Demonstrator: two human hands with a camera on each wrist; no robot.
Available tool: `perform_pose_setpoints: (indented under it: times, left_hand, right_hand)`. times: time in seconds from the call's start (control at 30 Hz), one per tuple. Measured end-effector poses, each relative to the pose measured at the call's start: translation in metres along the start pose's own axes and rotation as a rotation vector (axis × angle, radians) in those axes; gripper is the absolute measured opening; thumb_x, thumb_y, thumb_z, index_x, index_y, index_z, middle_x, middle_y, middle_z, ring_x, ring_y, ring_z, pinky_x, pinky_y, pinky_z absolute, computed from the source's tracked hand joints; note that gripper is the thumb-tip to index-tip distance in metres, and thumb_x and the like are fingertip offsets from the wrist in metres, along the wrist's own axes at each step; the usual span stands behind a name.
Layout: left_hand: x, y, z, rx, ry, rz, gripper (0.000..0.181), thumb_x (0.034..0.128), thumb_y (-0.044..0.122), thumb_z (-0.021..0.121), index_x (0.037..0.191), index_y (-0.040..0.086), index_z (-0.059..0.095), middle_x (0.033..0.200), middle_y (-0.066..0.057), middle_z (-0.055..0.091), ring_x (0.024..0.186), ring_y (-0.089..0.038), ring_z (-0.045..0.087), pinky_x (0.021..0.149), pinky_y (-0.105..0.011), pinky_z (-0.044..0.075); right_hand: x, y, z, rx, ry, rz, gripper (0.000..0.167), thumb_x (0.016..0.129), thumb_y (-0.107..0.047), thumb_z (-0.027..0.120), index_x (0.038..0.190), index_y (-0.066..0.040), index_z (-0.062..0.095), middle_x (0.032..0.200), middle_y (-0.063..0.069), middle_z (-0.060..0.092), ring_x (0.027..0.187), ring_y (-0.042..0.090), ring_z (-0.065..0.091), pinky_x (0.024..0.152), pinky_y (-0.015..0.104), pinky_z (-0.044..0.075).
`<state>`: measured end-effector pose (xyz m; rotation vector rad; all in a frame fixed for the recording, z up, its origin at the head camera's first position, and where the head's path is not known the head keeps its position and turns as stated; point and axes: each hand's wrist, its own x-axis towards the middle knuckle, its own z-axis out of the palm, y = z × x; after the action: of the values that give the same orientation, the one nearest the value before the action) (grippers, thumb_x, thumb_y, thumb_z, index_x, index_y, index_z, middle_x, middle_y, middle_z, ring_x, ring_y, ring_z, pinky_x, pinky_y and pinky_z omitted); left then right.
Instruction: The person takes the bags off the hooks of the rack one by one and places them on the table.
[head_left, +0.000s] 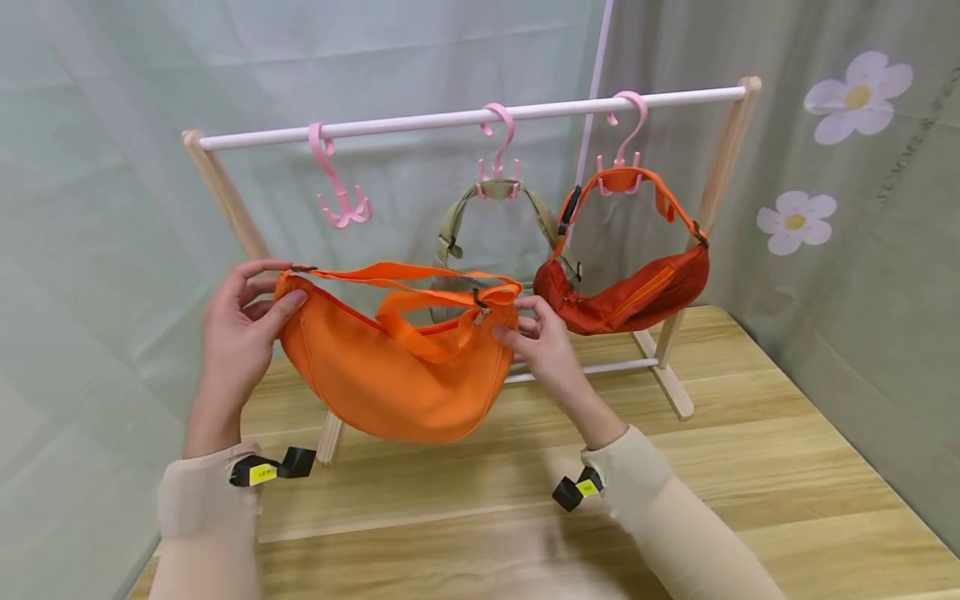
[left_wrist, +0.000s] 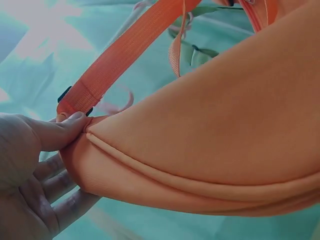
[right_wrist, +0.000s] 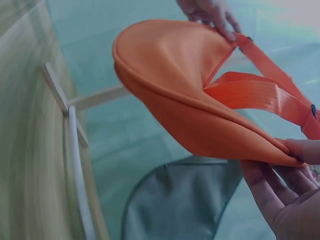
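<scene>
An orange crescent-shaped bag is held up above the table in front of the rack. My left hand pinches its left end, thumb in front and fingers behind; the left wrist view shows this hand by the strap buckle. At the other end, my right hand pinches the corner near the zipper pull. The bag's orange strap lies loosely over its top edge. Behind the bag hang an olive-green bag with its strap, partly hidden, and a dark red-orange bag.
A rack with a white rail and wooden legs stands on the wooden table. On the rail's left side hangs a bare pink hook hanger. Two more pink hangers carry the hanging bags. Light curtains surround the table.
</scene>
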<state>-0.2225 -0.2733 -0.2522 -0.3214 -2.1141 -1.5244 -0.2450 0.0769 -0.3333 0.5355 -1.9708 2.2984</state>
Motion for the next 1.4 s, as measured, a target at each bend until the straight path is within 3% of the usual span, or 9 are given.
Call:
perform_pose_setpoints:
  times: [0.13,0.3,0.5,0.67,0.87,0.97,1.07,1.2,1.4]
  left_hand:
    - [-0.007,-0.015,-0.005,-0.173,0.082,-0.048,0.04,0.0925,0.001,0.077,0.13,0.01,0.068,0.106,-0.001,0.068,0.08,-0.008,0.072,0.067,-0.015,0.057]
    - [-0.013,-0.025,-0.008,-0.186,0.186,-0.097,0.038,0.0925,-0.001,0.076,0.128,0.01,0.07,0.106,-0.002,0.068,0.075,-0.009,0.07,0.067,-0.013,0.056]
    - [-0.023,-0.037,-0.015,-0.214,0.271,-0.195,0.038,0.0911,-0.002,0.077,0.126,0.011,0.071,0.102,-0.002,0.069,0.071,-0.009,0.069,0.065,-0.013,0.055]
    - [-0.032,-0.05,-0.024,-0.311,0.245,-0.203,0.039,0.0898,-0.006,0.077,0.126,0.008,0.071,0.1,-0.001,0.07,0.07,-0.009,0.07,0.063,-0.015,0.056]
    - [-0.041,-0.063,-0.035,-0.346,0.206,-0.197,0.039,0.0901,-0.008,0.075,0.126,0.007,0.071,0.098,0.001,0.072,0.07,-0.008,0.07,0.061,-0.015,0.056]
    - [-0.045,-0.069,-0.04,-0.342,0.203,-0.205,0.039,0.0905,-0.008,0.075,0.126,0.007,0.07,0.098,0.002,0.073,0.07,-0.008,0.07,0.06,-0.015,0.055]
    - [-0.047,-0.075,-0.044,-0.337,0.182,-0.224,0.039,0.0917,-0.005,0.075,0.128,0.009,0.07,0.1,0.003,0.072,0.072,-0.008,0.07,0.06,-0.015,0.055]
    - [-0.048,-0.081,-0.05,-0.302,0.165,-0.267,0.039,0.0932,0.0,0.076,0.129,0.013,0.069,0.101,0.006,0.072,0.075,-0.006,0.069,0.061,-0.015,0.055]
    - [-0.042,-0.089,-0.055,-0.192,0.166,-0.299,0.037,0.0937,0.008,0.078,0.129,0.017,0.069,0.101,0.011,0.071,0.084,-0.005,0.065,0.064,-0.012,0.053]
  right_hand:
    - [-0.001,0.009,0.011,0.007,0.03,0.01,0.026,0.098,-0.003,0.071,0.116,-0.005,0.052,0.113,0.021,0.074,0.083,0.015,0.072,0.071,0.035,0.059]
    - [-0.004,0.024,0.023,0.032,0.023,-0.011,0.023,0.098,0.0,0.069,0.115,-0.002,0.053,0.108,0.021,0.075,0.083,0.015,0.07,0.07,0.032,0.06]
    - [-0.01,0.041,0.038,0.05,0.036,-0.056,0.025,0.096,0.003,0.071,0.103,-0.003,0.048,0.085,0.009,0.07,0.072,0.012,0.065,0.061,0.024,0.053]
    - [-0.013,0.052,0.043,-0.006,0.034,-0.135,0.022,0.096,0.008,0.067,0.096,0.0,0.046,0.075,0.006,0.057,0.063,0.01,0.053,0.056,0.021,0.04]
    - [-0.015,0.069,0.048,-0.103,-0.028,-0.203,0.008,0.096,0.012,0.062,0.096,0.005,0.06,0.092,0.02,0.066,0.079,0.014,0.063,0.07,0.028,0.054]
    - [-0.017,0.077,0.052,-0.138,-0.078,-0.172,0.008,0.098,0.009,0.062,0.103,0.006,0.066,0.104,0.024,0.067,0.084,0.019,0.067,0.075,0.032,0.059]
    - [-0.02,0.082,0.054,-0.144,-0.156,-0.113,0.018,0.1,0.007,0.06,0.117,0.007,0.067,0.118,0.025,0.068,0.089,0.029,0.072,0.082,0.037,0.062]
    - [-0.021,0.087,0.055,-0.087,-0.262,-0.049,0.031,0.102,0.006,0.057,0.133,0.009,0.062,0.134,0.027,0.063,0.103,0.041,0.071,0.091,0.042,0.06]
    - [-0.019,0.09,0.058,-0.022,-0.34,0.007,0.04,0.102,0.009,0.052,0.141,0.012,0.054,0.143,0.03,0.055,0.116,0.044,0.064,0.096,0.048,0.057]
